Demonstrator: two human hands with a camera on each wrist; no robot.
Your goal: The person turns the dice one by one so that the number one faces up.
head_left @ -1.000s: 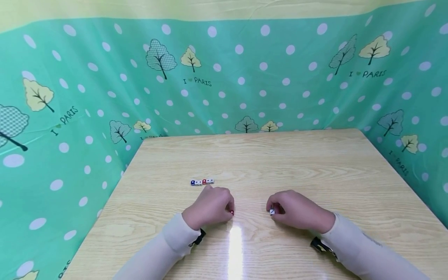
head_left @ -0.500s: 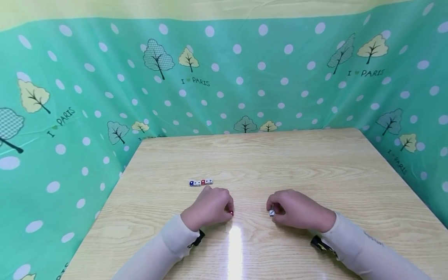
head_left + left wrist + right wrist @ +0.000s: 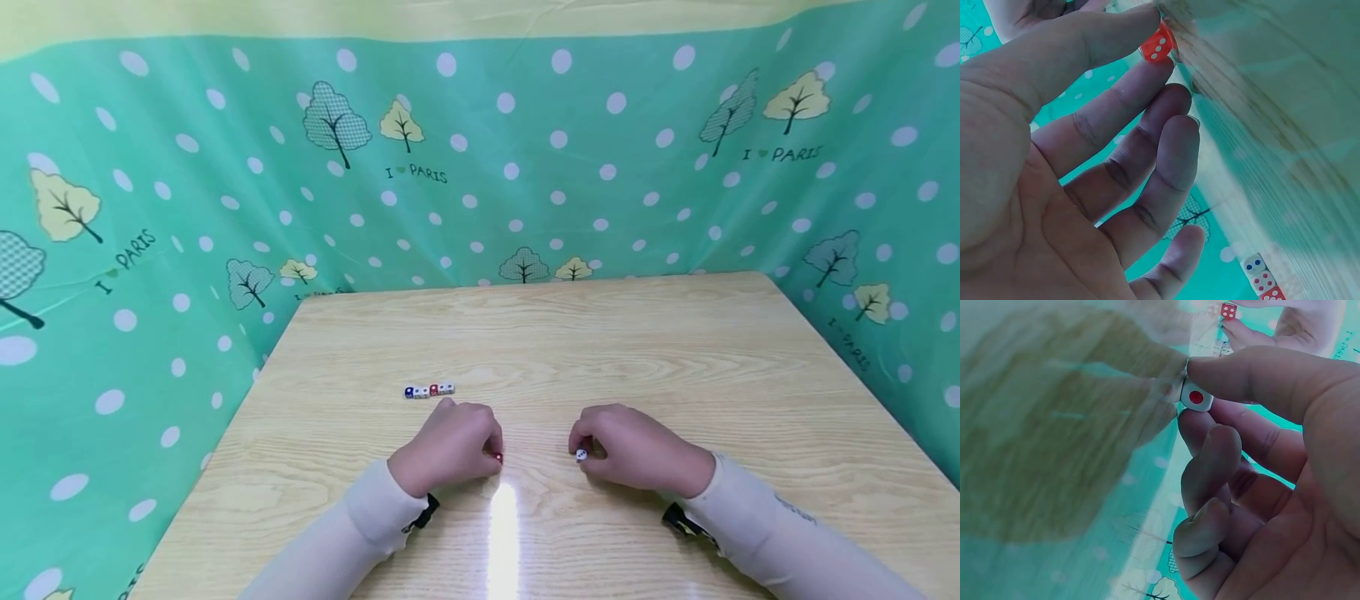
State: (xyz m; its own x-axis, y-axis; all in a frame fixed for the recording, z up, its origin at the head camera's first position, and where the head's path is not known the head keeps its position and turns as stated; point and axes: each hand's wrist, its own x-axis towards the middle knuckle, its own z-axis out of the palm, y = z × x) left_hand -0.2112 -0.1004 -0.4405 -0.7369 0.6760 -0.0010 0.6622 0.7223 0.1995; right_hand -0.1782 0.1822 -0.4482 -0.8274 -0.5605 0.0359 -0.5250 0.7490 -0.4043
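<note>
My left hand (image 3: 455, 443) pinches a red die (image 3: 1157, 45) between thumb and index finger, close to the tabletop. Its other fingers are bent beneath, and the die's near face carries white pips. Across a short stretch of table, my right hand (image 3: 636, 446) pinches a white die (image 3: 1197, 397) the same way. A single red pip shows on that die in the right wrist view. Beyond the left hand lies a row of dice (image 3: 430, 391), several set side by side: a blue one at the left end, a red one among white ones.
The wood-grain table (image 3: 570, 342) has a bright light reflection (image 3: 504, 542) between the forearms. A green dotted cloth (image 3: 525, 150) with printed trees hangs behind the table and at both sides. Black straps circle both wrists.
Both hands keep their grip on the dice and stay almost in place. The white die has turned slightly in the right fingers. The head view has shifted a little.
</note>
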